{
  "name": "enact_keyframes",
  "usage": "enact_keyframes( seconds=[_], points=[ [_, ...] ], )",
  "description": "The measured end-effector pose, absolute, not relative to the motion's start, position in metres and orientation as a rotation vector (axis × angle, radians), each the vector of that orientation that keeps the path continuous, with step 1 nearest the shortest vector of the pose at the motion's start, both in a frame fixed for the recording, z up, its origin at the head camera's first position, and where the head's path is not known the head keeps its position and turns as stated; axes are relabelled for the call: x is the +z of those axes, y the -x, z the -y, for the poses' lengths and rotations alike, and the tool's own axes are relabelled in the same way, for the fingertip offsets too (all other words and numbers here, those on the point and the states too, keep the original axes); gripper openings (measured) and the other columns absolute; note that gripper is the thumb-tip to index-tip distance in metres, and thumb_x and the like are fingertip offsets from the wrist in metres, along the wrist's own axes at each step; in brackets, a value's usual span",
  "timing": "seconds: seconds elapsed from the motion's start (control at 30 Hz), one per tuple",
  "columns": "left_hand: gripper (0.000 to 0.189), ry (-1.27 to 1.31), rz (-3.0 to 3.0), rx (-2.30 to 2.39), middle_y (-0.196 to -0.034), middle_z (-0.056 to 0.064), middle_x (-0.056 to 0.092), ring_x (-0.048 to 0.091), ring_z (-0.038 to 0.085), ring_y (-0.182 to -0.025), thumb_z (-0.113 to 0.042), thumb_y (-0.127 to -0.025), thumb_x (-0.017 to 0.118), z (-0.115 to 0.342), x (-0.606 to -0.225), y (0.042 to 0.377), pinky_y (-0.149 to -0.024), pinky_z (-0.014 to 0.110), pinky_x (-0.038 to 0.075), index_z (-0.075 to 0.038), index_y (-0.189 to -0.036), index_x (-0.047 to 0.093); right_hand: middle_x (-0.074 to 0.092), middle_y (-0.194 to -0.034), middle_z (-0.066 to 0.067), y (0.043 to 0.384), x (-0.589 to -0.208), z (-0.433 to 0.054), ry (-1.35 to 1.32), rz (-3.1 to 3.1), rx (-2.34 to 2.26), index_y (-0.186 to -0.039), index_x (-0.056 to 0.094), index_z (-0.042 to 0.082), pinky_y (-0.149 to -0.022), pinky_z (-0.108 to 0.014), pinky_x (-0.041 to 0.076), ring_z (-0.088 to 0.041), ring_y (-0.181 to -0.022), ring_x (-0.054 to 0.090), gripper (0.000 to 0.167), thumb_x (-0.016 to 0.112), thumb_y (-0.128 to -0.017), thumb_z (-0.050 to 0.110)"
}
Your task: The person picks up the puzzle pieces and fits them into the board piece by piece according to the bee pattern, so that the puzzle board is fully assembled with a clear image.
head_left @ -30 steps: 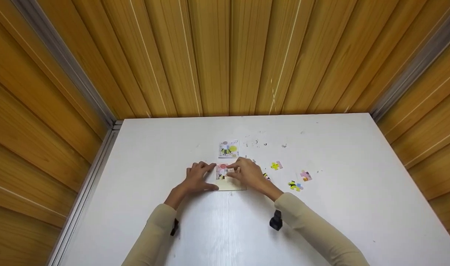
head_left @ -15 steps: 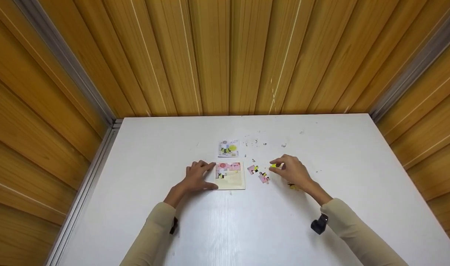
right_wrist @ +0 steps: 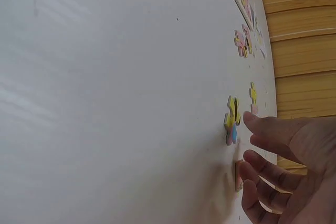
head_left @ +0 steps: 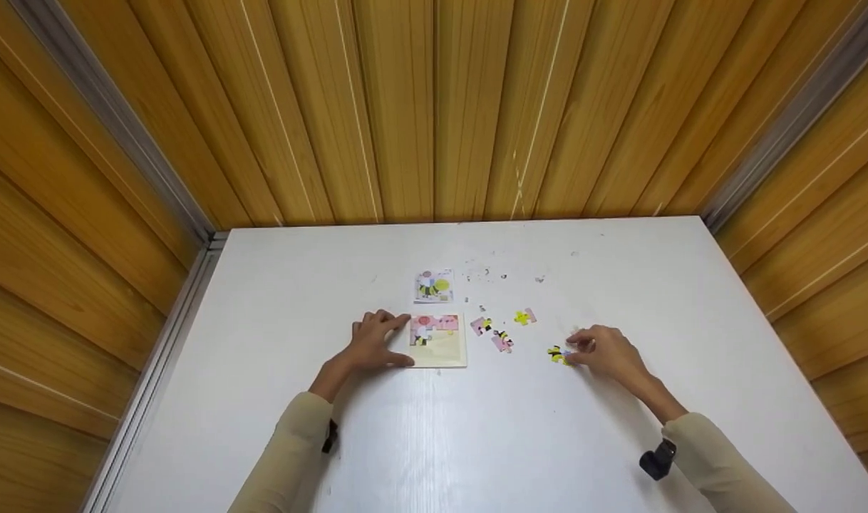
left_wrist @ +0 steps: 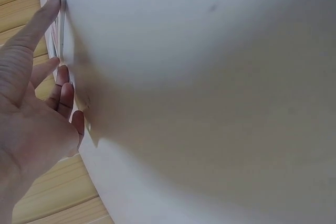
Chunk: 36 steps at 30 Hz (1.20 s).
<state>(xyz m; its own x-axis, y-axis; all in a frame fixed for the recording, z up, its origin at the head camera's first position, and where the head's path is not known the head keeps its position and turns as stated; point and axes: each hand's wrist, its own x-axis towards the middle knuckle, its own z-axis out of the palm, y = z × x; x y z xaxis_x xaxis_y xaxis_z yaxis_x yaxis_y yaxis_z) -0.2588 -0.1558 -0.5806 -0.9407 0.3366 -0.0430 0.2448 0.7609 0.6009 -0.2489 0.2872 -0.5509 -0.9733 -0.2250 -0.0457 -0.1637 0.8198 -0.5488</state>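
A square wooden jigsaw puzzle tray has several pink and bee-patterned pieces fitted along its top and left. My left hand lies at the tray's left edge, thumb and index finger spread to its two left corners; the left wrist view shows the thumb at the rim. My right hand is low over the loose pieces on the right, fingers loosely bent, thumb apart. Beside its fingertips lies a yellow and black puzzle piece with blue. A pink puzzle piece stands by its fingers, partly hidden.
Between tray and right hand lie two pink, black and yellow pieces close together and a yellow and pink piece. A bee picture card lies behind the tray. Small dark specks mark the white table. Wood-patterned walls surround it.
My right hand left the tray, passed over the yellow and pink piece, and moved farther right to the pieces there. A pink piece shows at the tray's top right. My left hand stays put.
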Motion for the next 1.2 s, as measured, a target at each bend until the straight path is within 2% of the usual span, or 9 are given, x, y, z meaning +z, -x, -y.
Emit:
enact_keyframes(
  seconds=[0.37, 0.63, 0.9, 1.07, 1.2],
  points=[
    [0.087, -0.457, -2.796, 0.927, -0.133, 0.017, 0.054, 0.043, 0.032, -0.116, -0.037, -0.076, 0.090, 0.157, -0.584, 0.260, -0.097, 0.052, 0.028, -0.014, -0.151, 0.052, 0.072, -0.088, -0.009, 0.242, -0.557, -0.295, 0.227, -2.947, -0.763, -0.099, 0.078, 0.005, -0.062, -0.032, 0.042, -0.021, -0.081, 0.063, 0.021, 0.084, -0.083, 0.018],
    [0.087, -0.450, -2.804, 0.932, -0.131, 0.016, 0.055, 0.042, 0.032, -0.115, -0.037, -0.075, 0.091, 0.156, -0.583, 0.259, -0.097, 0.052, 0.027, -0.014, -0.150, 0.053, 0.073, -0.089, -0.010, 0.246, -0.560, -0.292, 0.196, -3.005, -0.764, -0.095, 0.079, 0.006, -0.061, -0.033, 0.045, -0.024, -0.083, 0.066, 0.016, 0.081, -0.086, 0.018],
    [0.088, -0.435, -2.811, 0.909, -0.132, 0.016, 0.055, 0.043, 0.032, -0.116, -0.039, -0.075, 0.090, 0.155, -0.582, 0.259, -0.097, 0.051, 0.028, -0.014, -0.151, 0.052, 0.074, -0.086, -0.008, 0.244, -0.563, -0.284, 0.238, -2.999, -0.825, -0.090, 0.079, 0.005, -0.060, -0.031, 0.045, -0.019, -0.078, 0.064, 0.013, 0.078, -0.089, 0.018],
    [0.089, -0.441, -2.814, 0.897, -0.131, 0.015, 0.055, 0.043, 0.032, -0.116, -0.038, -0.075, 0.091, 0.155, -0.582, 0.260, -0.097, 0.051, 0.028, -0.013, -0.151, 0.051, 0.071, -0.088, -0.005, 0.242, -0.565, -0.276, 0.309, -2.966, -0.866, -0.098, 0.079, 0.007, -0.064, -0.030, 0.045, -0.016, -0.080, 0.061, 0.018, 0.079, -0.089, 0.023],
    [0.089, -0.436, -2.818, 0.900, -0.130, 0.015, 0.055, 0.043, 0.032, -0.115, -0.037, -0.075, 0.091, 0.154, -0.582, 0.259, -0.097, 0.051, 0.028, -0.013, -0.150, 0.052, 0.070, -0.092, -0.006, 0.242, -0.565, -0.273, 0.348, -2.934, -0.856, -0.106, 0.079, 0.008, -0.066, -0.030, 0.045, -0.016, -0.082, 0.060, 0.029, 0.083, -0.085, 0.027]
  ],
)
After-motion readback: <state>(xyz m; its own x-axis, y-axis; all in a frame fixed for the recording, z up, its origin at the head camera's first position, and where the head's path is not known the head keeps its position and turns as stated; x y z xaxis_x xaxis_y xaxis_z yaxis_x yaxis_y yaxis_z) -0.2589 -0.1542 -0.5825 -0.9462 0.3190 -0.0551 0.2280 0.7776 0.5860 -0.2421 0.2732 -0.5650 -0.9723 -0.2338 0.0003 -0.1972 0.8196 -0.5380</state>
